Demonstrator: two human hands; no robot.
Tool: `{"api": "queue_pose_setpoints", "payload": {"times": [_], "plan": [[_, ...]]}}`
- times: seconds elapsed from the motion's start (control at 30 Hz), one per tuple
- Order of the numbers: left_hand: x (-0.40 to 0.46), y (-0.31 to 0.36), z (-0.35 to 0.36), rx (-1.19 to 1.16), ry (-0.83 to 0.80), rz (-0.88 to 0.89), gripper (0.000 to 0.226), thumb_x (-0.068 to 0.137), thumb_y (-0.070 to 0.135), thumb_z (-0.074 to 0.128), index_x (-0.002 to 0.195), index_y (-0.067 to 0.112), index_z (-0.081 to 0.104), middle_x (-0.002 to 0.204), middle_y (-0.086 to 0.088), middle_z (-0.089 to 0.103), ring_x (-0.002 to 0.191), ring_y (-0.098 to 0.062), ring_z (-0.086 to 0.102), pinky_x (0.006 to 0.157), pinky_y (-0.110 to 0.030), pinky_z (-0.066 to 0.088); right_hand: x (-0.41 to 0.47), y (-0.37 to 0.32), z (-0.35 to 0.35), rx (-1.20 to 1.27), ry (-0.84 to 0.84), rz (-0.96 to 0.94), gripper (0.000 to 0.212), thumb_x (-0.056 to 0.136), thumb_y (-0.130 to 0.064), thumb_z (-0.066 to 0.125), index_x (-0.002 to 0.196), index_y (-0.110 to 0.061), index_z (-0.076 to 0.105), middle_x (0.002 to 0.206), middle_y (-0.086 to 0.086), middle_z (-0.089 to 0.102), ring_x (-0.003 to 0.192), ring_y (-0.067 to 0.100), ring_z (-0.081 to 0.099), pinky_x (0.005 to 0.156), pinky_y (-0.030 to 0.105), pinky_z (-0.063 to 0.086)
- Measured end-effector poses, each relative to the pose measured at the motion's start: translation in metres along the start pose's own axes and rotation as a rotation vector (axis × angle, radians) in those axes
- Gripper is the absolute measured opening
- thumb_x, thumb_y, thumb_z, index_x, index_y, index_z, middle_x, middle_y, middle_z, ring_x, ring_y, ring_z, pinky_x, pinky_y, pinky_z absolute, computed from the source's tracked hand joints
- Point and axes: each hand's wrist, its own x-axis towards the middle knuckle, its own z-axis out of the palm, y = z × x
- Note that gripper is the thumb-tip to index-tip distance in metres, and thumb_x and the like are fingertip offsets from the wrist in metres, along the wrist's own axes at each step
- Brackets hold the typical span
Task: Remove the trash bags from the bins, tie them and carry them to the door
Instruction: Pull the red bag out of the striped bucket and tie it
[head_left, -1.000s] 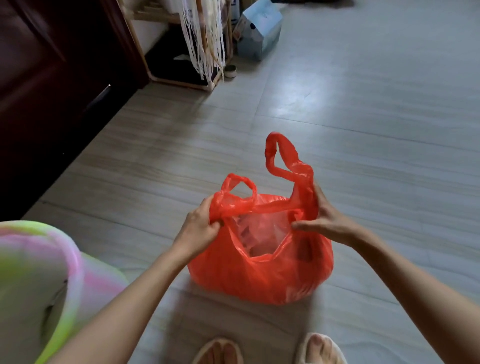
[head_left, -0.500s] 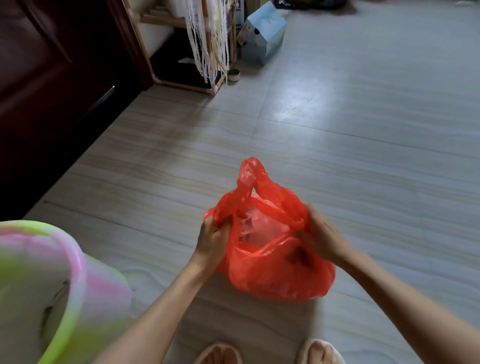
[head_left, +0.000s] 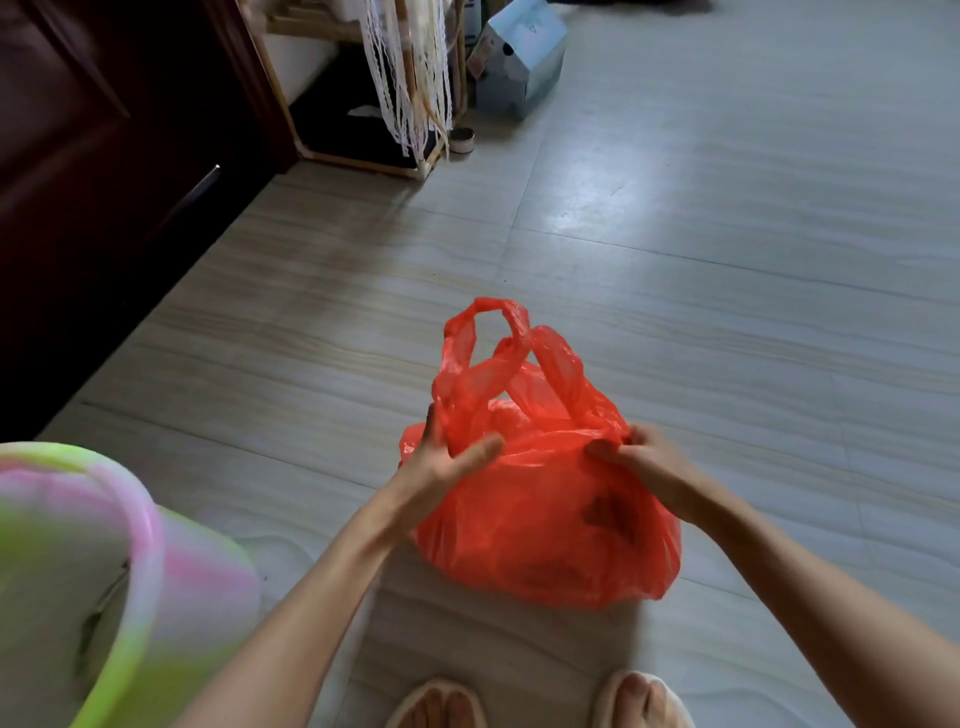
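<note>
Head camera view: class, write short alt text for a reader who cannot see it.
Both hands, left hand and right hand, grip the neck of a red plastic trash bag on the tiled floor, handles untied; a pink-green bin stands left.

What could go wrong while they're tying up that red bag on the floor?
The red bag is thin plastic and the handles are not yet knotted; a hard pull by the left hand or right hand might tear it. The mouth looks only gathered, so lifting now could let contents spill. The bin stands close by the left arm and could get knocked.
</note>
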Motion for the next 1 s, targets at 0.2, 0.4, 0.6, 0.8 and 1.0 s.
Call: {"api": "queue_pose_setpoints", "payload": {"times": [0.2,0.4,0.6,0.8,1.0], "plan": [[0.008,-0.019,-0.005,0.637,0.206,0.101,0.062,0.058,0.059,0.063,0.109,0.024,0.063,0.108,-0.005,0.068,0.107,-0.025,0.059,0.093,-0.038,0.047,0.007,-0.013,0.004,-0.013,0.026,0.03,0.02,0.088,-0.001,0.053,0.076,-0.016,0.059,0.067,-0.004,0.063,0.053,-0.001,0.06,0.056,0.015,0.051],[0.003,-0.011,0.005,0.585,0.327,0.287,0.037,0.066,0.031,0.056,0.096,0.01,0.064,0.094,-0.014,0.069,0.088,-0.021,0.057,0.071,-0.026,0.04,0.003,-0.012,0.004,-0.035,0.04,-0.009,0.018,0.086,0.005,0.051,0.092,-0.009,0.061,0.086,0.004,0.062,0.068,0.006,0.059,0.066,0.02,0.05],[0.0,-0.009,0.017,0.591,0.081,0.496,0.033,0.075,0.029,0.06,0.107,0.027,0.056,0.118,0.015,0.054,0.112,-0.007,0.05,0.094,-0.02,0.036,-0.004,-0.004,-0.008,0.064,-0.011,0.12,0.022,0.097,-0.006,0.036,0.115,-0.005,0.048,0.12,0.016,0.056,0.089,0.009,0.056,0.056,0.007,0.045],[-0.006,0.004,0.043,-0.237,0.242,-0.117,0.026,0.088,0.003,0.055,0.085,0.027,0.062,0.076,0.018,0.067,0.065,0.016,0.061,0.064,-0.004,0.047,-0.004,-0.013,-0.007,0.025,-0.082,0.051,0.028,0.083,0.011,0.051,0.091,-0.014,0.062,0.097,0.015,0.066,0.07,0.005,0.064,0.07,0.018,0.053],[0.023,0.008,0.045,-0.483,0.546,-0.365,0.026,0.091,0.009,0.052,0.114,0.0,0.059,0.102,-0.008,0.061,0.083,-0.016,0.058,0.069,-0.02,0.047,-0.001,-0.008,0.0,0.307,-0.047,0.096,0.016,0.082,0.006,0.055,0.078,-0.008,0.062,0.058,-0.002,0.069,0.049,0.008,0.063,0.051,0.02,0.054]]}}
